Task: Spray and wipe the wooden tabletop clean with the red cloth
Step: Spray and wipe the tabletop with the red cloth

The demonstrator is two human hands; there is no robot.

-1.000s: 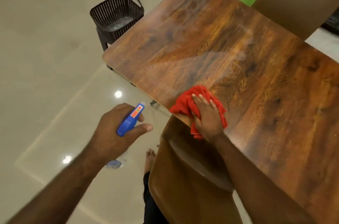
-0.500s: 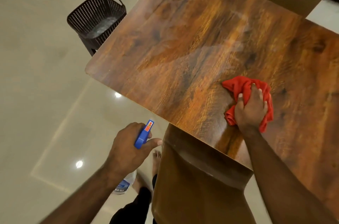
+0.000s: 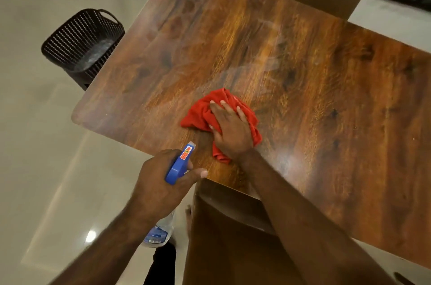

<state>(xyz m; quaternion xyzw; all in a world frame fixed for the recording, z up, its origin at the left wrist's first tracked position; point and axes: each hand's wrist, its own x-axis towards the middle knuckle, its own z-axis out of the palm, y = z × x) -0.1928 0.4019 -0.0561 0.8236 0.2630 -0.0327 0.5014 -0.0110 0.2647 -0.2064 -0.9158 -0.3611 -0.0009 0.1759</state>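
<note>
Pressing red cloth (image 3: 198,116) flat on worktop (image 3: 326,98): right hand (image 3: 229,130), fingers (image 3: 219,112) straight, spread over it, forearm extended. Left hand (image 3: 158,182), nearer and left of those fingers, grips spray bottle (image 3: 178,165), nozzle toward cloth.

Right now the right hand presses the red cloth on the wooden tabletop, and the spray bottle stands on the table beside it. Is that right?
The head view shows the spray bottle gripped in the left hand, not standing on the tabletop. The right hand does press the red cloth there.
</note>
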